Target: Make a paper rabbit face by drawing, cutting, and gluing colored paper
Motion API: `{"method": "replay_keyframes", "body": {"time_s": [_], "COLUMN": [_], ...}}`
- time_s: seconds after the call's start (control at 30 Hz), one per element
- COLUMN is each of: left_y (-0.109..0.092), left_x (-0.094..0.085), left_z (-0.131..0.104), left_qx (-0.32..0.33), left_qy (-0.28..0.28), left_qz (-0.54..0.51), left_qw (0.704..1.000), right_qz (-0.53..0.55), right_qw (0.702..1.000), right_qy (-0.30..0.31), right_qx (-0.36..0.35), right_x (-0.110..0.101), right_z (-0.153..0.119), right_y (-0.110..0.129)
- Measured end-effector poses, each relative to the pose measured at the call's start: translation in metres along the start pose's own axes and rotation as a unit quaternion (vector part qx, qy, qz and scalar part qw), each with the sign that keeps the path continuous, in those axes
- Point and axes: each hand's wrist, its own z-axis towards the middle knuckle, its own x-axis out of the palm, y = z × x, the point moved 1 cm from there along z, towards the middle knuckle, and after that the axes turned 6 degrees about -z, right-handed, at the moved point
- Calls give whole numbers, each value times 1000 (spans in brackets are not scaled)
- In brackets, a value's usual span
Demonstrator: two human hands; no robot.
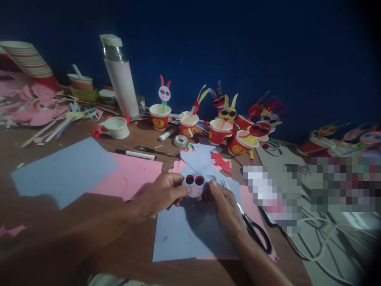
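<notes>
Both forearms reach in from the bottom of the view and angle toward each other over a brown table. The left hand, palm inward, has its thumb and fingers closed on the left edge of a pale paper face with dark, red-rimmed eyes. The right hand, knuckles outward, has its thumb and fingers bent close together at the face's right edge. The face is held above a large pale blue sheet. Beside the right hand lie black-handled scissors, partly on pink paper. Farther off are a white-barrelled marker, a black pen and a roll of clear tape. Beyond, red paper cups hold paper characters, one with red ears. A tall pale flask stands left of them, before a dark blue wall.
</notes>
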Motion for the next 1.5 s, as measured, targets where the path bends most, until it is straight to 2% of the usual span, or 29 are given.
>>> {"method": "replay_keyframes", "body": {"time_s": [0.2,0.43,0.7,1.07,1.37,1.5], "left_y": [4,-1,4,3,6,7], "left_x": [1,3,1,-1,-2,-3], "left_z": [0,-1,3,2,2,4], "left_qx": [-2,-26,-8,-33,-15,0], "left_qy": [15,15,-13,-17,-22,-27], "left_qz": [14,-49,-30,-50,-79,-61], "left_qw": [1000,998,999,998,996,998], "right_qz": [21,17,26,-1,-12,1], "right_qw": [999,999,999,1000,999,999], "right_qy": [25,-2,-5,-15,-32,-28], "right_qx": [30,37,21,4,-18,-23], "right_x": [4,2,1,-3,-4,-4], "right_z": [0,2,5,6,7,7], "right_y": [1,3,2,4,1,1]}}
